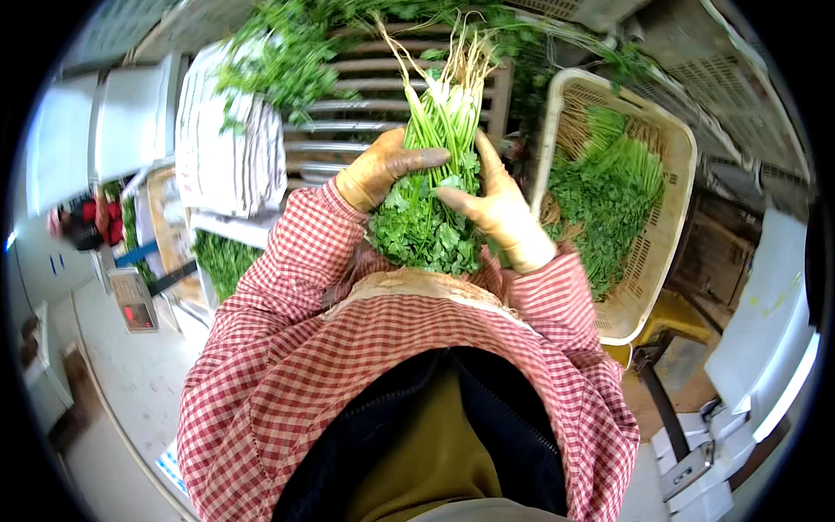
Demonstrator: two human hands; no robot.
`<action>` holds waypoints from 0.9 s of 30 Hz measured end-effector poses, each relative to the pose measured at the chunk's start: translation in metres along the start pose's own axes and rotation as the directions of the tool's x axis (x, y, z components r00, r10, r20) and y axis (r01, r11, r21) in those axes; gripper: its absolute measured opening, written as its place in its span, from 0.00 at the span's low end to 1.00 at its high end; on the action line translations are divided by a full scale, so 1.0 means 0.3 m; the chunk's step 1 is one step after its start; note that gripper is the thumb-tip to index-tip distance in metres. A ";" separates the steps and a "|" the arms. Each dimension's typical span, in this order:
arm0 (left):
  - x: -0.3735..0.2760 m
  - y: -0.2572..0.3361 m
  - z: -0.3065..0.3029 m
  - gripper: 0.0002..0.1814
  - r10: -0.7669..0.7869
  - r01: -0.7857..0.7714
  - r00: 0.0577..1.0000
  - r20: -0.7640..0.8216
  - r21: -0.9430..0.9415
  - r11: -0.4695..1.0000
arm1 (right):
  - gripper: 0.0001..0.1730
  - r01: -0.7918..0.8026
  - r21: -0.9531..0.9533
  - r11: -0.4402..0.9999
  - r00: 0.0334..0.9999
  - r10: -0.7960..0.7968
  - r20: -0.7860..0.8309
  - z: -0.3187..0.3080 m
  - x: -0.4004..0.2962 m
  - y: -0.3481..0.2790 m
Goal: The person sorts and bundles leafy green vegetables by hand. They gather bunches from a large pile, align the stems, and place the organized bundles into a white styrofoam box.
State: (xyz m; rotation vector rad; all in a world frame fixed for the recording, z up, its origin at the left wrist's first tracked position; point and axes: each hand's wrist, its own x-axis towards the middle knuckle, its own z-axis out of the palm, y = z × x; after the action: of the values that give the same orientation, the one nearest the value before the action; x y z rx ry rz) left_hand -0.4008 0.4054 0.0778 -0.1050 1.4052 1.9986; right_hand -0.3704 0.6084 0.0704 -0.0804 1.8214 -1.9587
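A bunch of leafy green herbs, cilantro by its look, (pixel 450 124) is held in front of my chest, its pale roots pointing away from me and its leaves towards me. My left hand (pixel 391 166), in a stained tan glove, grips the bunch from the left with the thumb across the stems. On the other side my right hand (pixel 499 202), gloved too, holds it around the stems and upper leaves. Beyond the bunch lies a slatted metal rack (pixel 365 85), with loose herbs (pixel 280 72) on its far left part.
To the right stands a cream plastic crate (pixel 682 163) holding rooted herb bunches (pixel 607 189). A stack of striped white bags or cloths (pixel 225 143) lies at the left, above a container of greens (pixel 225 261). A person in red and black (pixel 98 218) is farther left.
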 end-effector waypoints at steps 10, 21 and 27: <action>-0.236 -0.537 -0.490 0.30 -0.039 0.141 0.855 -0.517 0.160 0.977 | 0.39 -0.308 -0.463 0.831 0.936 0.178 -0.303 0.327 0.017 0.412; -0.203 -0.557 -0.559 0.18 -0.034 0.130 0.825 -0.564 0.131 0.983 | 0.35 -0.227 -0.771 0.595 0.940 -0.073 -0.333 0.221 0.260 0.341; -0.170 -0.603 -0.616 0.21 0.025 0.164 0.789 -0.614 0.249 0.954 | 0.33 -0.202 -0.852 0.483 0.977 0.044 -0.207 0.287 0.494 0.357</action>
State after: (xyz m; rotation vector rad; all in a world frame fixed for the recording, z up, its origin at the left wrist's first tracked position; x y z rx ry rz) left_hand -0.3157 0.2556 -0.1217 -0.7243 2.0518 1.7333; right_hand -0.4416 0.4721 -0.0609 -0.1070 2.6720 -0.7428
